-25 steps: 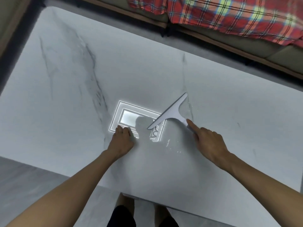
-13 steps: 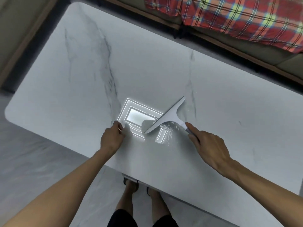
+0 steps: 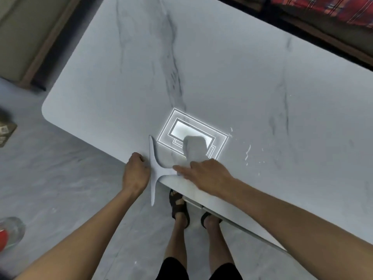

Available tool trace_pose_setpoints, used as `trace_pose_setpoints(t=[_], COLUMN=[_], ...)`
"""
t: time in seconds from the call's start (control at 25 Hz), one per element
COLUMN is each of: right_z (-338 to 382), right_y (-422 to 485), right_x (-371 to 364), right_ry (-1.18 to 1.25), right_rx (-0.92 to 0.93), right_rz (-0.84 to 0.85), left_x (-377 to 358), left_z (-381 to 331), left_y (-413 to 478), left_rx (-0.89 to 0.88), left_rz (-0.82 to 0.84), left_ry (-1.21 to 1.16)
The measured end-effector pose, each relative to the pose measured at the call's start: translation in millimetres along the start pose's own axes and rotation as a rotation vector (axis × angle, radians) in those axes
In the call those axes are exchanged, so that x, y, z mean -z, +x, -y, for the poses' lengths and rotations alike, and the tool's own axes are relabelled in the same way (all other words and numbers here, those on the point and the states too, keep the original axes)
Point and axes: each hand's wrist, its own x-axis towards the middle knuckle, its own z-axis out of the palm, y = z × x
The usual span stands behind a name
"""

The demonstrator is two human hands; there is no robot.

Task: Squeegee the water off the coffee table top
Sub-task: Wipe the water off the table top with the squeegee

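Note:
A white marble coffee table top (image 3: 212, 73) fills the view. The white T-shaped squeegee (image 3: 153, 168) lies across the table's near edge, its blade running near to far and half of it past the edge over the floor. My right hand (image 3: 205, 174) grips the squeegee's handle, index finger stretched along it. My left hand (image 3: 135, 172) is curled in a fist at the table's edge, just left of the blade, holding nothing visible. Small water streaks and drops (image 3: 247, 153) glisten on the top to the right of my right hand.
A bright ceiling-light reflection (image 3: 191, 130) shines on the top. A sofa with a red plaid blanket (image 3: 333, 11) runs along the far side. My sandalled feet (image 3: 179, 205) stand below the near edge. A glass with something red (image 3: 8, 233) sits on the floor at left.
My right hand has dragged the squeegee toward me and left, from mid-table to the near edge; its blade has swung round. My left hand slid back to the edge. The view shifted.

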Motion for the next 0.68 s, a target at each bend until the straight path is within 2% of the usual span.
trace_pose_setpoints(t=[0.08,0.24,0.36,0.56,0.68], right_z=[-27,-98,-131,-139,-129], right_y=[-10,-61,-114,-220,-250], right_x=[5,16,11,-14,-14], right_ry=[0.001,0.045,0.082,0.129,0.096], right_rx=[-0.089,-0.42,-0.587,-0.773,-0.845], right_rz=[-0.062,-0.197,-0.198,-0.17,-0.16], left_x=[-9,-31,-46,-71,-76], left_z=[-9,-37,-56,-80,-89], left_y=[-2,-6,-9,-19,-18], left_rx=[-0.033,-0.116,-0.201,-0.245,-0.215], left_rz=[0.082,0.207,0.3,0.451,0.554], left_ry=[-0.007,0.005,0.101,0.262,0.417])
